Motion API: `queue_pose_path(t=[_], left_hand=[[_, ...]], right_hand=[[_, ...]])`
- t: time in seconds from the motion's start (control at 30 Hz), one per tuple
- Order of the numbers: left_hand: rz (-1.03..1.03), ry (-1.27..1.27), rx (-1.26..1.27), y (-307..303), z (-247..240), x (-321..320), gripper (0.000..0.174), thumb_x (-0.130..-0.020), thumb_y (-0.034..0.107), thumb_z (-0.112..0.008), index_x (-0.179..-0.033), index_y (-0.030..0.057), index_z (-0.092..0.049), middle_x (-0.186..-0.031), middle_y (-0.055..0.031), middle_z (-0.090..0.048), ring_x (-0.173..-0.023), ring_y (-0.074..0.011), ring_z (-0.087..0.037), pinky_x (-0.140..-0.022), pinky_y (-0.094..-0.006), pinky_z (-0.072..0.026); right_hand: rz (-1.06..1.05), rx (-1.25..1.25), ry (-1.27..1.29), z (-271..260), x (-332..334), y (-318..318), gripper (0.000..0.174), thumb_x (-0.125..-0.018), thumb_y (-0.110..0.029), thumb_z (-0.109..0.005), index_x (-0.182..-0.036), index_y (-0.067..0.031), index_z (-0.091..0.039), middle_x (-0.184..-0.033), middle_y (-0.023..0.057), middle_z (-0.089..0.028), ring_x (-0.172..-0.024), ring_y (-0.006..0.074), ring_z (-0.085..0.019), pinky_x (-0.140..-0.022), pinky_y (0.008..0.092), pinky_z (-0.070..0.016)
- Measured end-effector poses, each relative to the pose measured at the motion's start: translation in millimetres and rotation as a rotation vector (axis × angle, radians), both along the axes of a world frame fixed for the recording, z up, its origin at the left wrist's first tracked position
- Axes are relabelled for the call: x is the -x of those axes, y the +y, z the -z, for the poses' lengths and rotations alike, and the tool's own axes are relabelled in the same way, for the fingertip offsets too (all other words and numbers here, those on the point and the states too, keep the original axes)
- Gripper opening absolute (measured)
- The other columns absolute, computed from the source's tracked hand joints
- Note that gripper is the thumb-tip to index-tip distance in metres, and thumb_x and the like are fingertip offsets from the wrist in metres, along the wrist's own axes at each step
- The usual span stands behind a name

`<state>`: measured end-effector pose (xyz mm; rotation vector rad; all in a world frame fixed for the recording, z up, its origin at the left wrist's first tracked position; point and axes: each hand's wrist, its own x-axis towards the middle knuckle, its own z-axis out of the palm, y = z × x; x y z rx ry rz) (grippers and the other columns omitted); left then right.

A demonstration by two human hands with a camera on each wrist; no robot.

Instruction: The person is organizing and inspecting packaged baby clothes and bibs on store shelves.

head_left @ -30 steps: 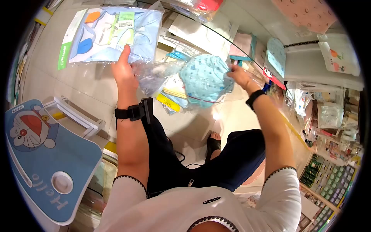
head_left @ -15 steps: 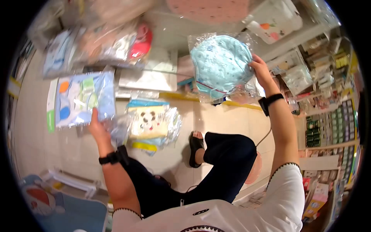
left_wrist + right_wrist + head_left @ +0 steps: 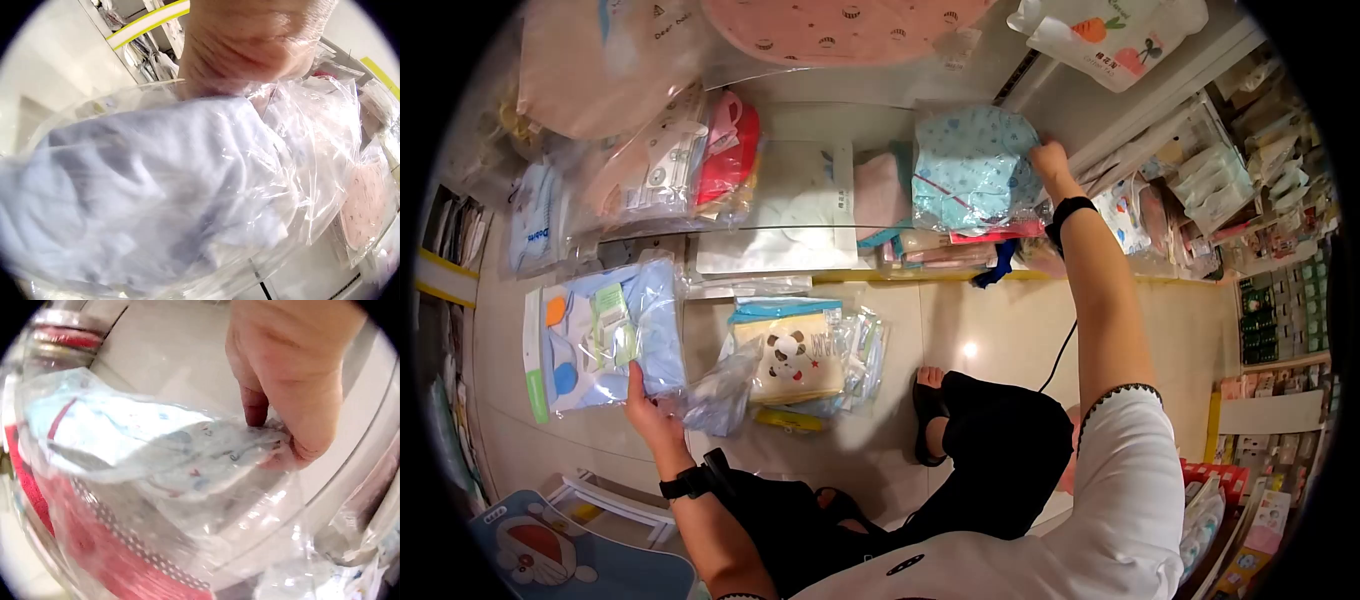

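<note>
My left hand (image 3: 655,415) grips the edge of a flat clear pack of light-blue baby clothing (image 3: 655,330) with a green-and-white header, thumb on top. A crumpled clear bag (image 3: 722,395) with pale-blue cloth hangs beside that hand; bagged pale-blue cloth (image 3: 156,181) fills the left wrist view. With thumb and fingers, my right hand (image 3: 1052,165) pinches the edge of a clear bag holding a light-blue patterned cloth item (image 3: 975,165), over the shelf at the back. The right wrist view has the pinched bag corner under the fingers (image 3: 306,434), and a red bagged item (image 3: 119,550) below it.
On the floor ahead lies a stack of bagged items topped by a yellow panda cloth (image 3: 790,355). The shelf holds a white pack (image 3: 785,200) and a red bagged item (image 3: 728,150). A blue cartoon table (image 3: 580,560) stands at lower left; stocked racks (image 3: 1280,300) line the right.
My right hand has carried the light-blue bag from above the floor stack to the shelf and lowered it there. The left hand keeps its pack, now lower in view and left of the stack.
</note>
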<state>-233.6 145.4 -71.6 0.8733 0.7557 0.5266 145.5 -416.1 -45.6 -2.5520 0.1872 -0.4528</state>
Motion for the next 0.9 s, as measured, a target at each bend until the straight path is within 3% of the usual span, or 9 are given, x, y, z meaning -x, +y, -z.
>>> queue_pose_path(t=[0.1, 0.2, 0.3, 0.4, 0.47, 0.6, 0.7, 0.77, 0.9], left_hand=[[0.014, 0.049, 0.027, 0, -6, -3, 0.030, -0.083, 0.022, -0.058, -0.100, -0.0023, -0.056, -0.089, -0.0073, -0.060, -0.075, -0.0165, -0.059, -0.062, -0.0284, -0.0463], [0.017, 0.037, 0.015, 6, 5, -5, 0.027, -0.082, 0.023, -0.058, -0.096, -0.0008, -0.058, -0.085, -0.0059, -0.060, -0.069, -0.0148, -0.058, -0.056, -0.0267, -0.0445], [-0.017, 0.005, -0.014, 2, 0, -11, 0.025, -0.082, 0.023, -0.058, -0.092, 0.0007, -0.058, -0.079, -0.0046, -0.060, -0.063, -0.0136, -0.057, -0.051, -0.0251, -0.0420], [-0.068, 0.042, -0.023, -6, -5, -24, 0.021, -0.082, 0.027, -0.058, -0.081, 0.0060, -0.058, -0.063, -0.0002, -0.054, -0.046, -0.0100, -0.048, -0.039, -0.0237, -0.0331], [-0.032, 0.040, 0.004, -3, -2, -23, 0.021, -0.082, 0.027, -0.058, -0.079, 0.0067, -0.058, -0.061, 0.0008, -0.054, -0.043, -0.0088, -0.046, -0.036, -0.0230, -0.0310], [-0.034, 0.021, 0.052, -5, -8, -26, 0.020, -0.081, 0.024, -0.060, -0.085, 0.0043, -0.059, -0.068, 0.0005, -0.057, -0.046, -0.0080, -0.049, -0.037, -0.0216, -0.0306], [-0.075, -0.006, 0.048, 2, -11, -17, 0.019, -0.080, 0.022, -0.060, -0.087, 0.0048, -0.058, -0.066, 0.0014, -0.056, -0.045, -0.0074, -0.048, -0.035, -0.0204, -0.0280], [-0.095, -0.028, 0.058, 1, -15, -14, 0.019, -0.080, 0.021, -0.060, -0.089, 0.0043, -0.058, -0.067, 0.0007, -0.057, -0.047, -0.0082, -0.050, -0.036, -0.0204, -0.0295], [-0.133, -0.096, 0.072, 6, -19, -10, 0.019, -0.080, 0.019, -0.059, -0.093, 0.0044, -0.057, -0.068, -0.0002, -0.058, -0.049, -0.0094, -0.052, -0.036, -0.0202, -0.0305]], right_hand=[[0.052, 0.223, -0.129, 17, 4, 3, 0.049, -0.071, -0.005, -0.047, -0.120, 0.0007, -0.043, -0.107, 0.0219, -0.053, -0.096, 0.0401, -0.051, -0.084, 0.0418, -0.0406], [0.081, 0.503, -0.320, 4, 30, 35, 0.055, -0.072, -0.007, -0.050, -0.125, -0.0025, -0.036, -0.121, 0.0196, -0.043, -0.102, 0.0380, -0.047, -0.086, 0.0424, -0.0395], [-0.103, 0.702, -0.397, -26, 70, 74, 0.053, -0.070, -0.011, -0.056, -0.121, -0.0040, -0.041, -0.124, 0.0186, -0.039, -0.106, 0.0356, -0.044, -0.086, 0.0434, -0.0382], [-0.614, 0.523, -0.199, -28, 116, 113, 0.055, -0.068, -0.022, -0.064, -0.119, -0.0139, -0.045, -0.125, 0.0147, -0.040, -0.114, 0.0331, -0.039, -0.092, 0.0454, -0.0338], [-0.740, 0.664, -0.081, -24, 154, 137, 0.055, -0.070, -0.021, -0.062, -0.121, -0.0131, -0.042, -0.129, 0.0128, -0.038, -0.119, 0.0322, -0.035, -0.096, 0.0487, -0.0299], [-0.605, 0.753, 0.060, 12, 147, 123, 0.058, -0.070, -0.011, -0.059, -0.124, -0.0115, -0.040, -0.129, 0.0107, -0.040, -0.121, 0.0277, -0.035, -0.098, 0.0470, -0.0277], [-0.547, 0.708, -0.086, 8, 145, 110, 0.040, -0.075, -0.007, -0.049, -0.114, -0.0113, -0.051, -0.115, 0.0091, -0.053, -0.114, 0.0258, -0.045, -0.096, 0.0462, -0.0286], [-0.535, 0.744, -0.189, 5, 152, 105, 0.039, -0.077, -0.005, -0.046, -0.115, -0.0105, -0.051, -0.116, 0.0090, -0.053, -0.112, 0.0256, -0.046, -0.096, 0.0439, -0.0298], [-0.628, 0.760, -0.016, 25, 162, 94, 0.043, -0.078, -0.007, -0.046, -0.122, -0.0106, -0.045, -0.122, 0.0106, -0.048, -0.113, 0.0269, -0.044, -0.094, 0.0413, -0.0327]])
